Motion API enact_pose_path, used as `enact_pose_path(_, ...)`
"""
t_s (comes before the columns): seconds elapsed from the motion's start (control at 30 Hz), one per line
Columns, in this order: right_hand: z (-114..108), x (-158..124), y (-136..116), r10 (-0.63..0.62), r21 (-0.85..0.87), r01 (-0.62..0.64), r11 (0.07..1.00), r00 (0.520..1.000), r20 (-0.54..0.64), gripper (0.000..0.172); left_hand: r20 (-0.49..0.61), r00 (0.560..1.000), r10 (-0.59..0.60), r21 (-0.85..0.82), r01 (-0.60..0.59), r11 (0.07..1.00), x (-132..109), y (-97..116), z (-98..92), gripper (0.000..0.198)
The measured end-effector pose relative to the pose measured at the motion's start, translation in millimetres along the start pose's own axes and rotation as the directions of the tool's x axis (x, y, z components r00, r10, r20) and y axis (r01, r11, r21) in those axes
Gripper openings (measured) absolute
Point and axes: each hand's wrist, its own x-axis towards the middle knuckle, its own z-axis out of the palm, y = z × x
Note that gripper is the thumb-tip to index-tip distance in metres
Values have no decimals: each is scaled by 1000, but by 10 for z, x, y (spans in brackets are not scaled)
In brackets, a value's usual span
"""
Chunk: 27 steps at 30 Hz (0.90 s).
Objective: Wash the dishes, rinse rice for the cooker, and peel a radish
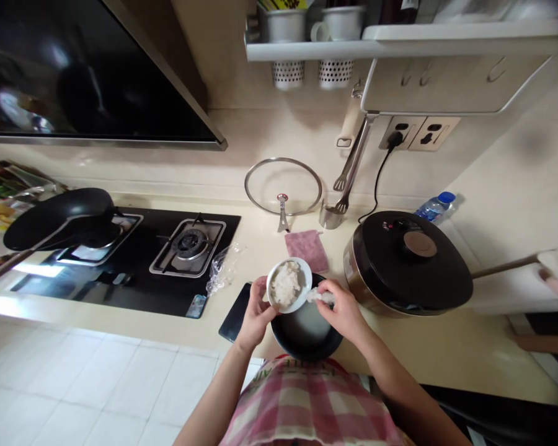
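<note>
My left hand (255, 313) grips the rim of a small white bowl of cooked rice (288, 285), holding it tilted above a black pan (307, 331) at the counter's front edge. Just right of the bowl, my right hand (341, 310) is closed on a white rice paddle (320, 297), whose end touches the bowl's rim. The pan's inside looks dark and bare where it shows. A phone (235, 311) lies flat on the counter just left of my left hand.
A black rice cooker (407, 260) stands to the right, plugged into a wall socket (402, 131). A gas hob (188, 244) with a black wok (58, 217) lies left. A glass lid (283, 186), pink cloth (307, 249), clear plastic wrap (221, 269) and water bottle (434, 206) sit behind.
</note>
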Motion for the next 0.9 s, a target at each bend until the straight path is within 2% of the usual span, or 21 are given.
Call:
enact_pose_path(0.1, -42, -99, 99, 58, -58, -59, 997, 998, -17, 16, -71, 997, -5, -55, 2, 998, 14, 72, -117, 61)
enact_pose_path(0.23, 115, -164, 141, 128, -205, -83, 975, 969, 213, 20, -149, 989, 14, -125, -33, 992, 8, 146, -277, 58)
enact_pose_path(0.37, 441, -119, 95, 43, -266, 101, 959, 873, 487, 22, -222, 975, 34, -132, -65, 989, -30, 160, -363, 58)
enact_pose_path(0.5, 681, -73, 149, -85, -210, 277, 938, 769, 633, 25, -225, 974, 26, -134, -57, 989, -78, 140, -384, 57)
enact_pose_path(0.6, 702, -91, 234, -77, -194, 290, 937, 714, 696, 26, -219, 976, 15, -130, -44, 991, -100, 123, -367, 57)
enact_pose_path(0.67, 637, -101, 242, -22, -211, 246, 946, 699, 715, 24, -206, 978, -5, -135, -23, 991, -105, 120, -338, 57)
enact_pose_path(0.7, 588, -96, 219, 6, -219, 203, 954, 719, 695, 22, -199, 980, -18, -141, -10, 990, -104, 120, -317, 57)
enact_pose_path(0.73, 534, -83, 175, 24, -213, 150, 965, 762, 648, 19, -192, 981, -31, -144, 3, 990, -102, 119, -293, 57)
enact_pose_path(0.83, 395, 0, -49, 54, -58, -35, 998, 933, 355, 5, -179, 983, -38, -119, 17, 993, -94, 99, -196, 58)
enact_pose_path(0.9, 357, 71, -216, 113, 119, -135, 984, 979, 170, 19, -154, 988, -5, -71, -6, 997, -94, 65, -116, 59)
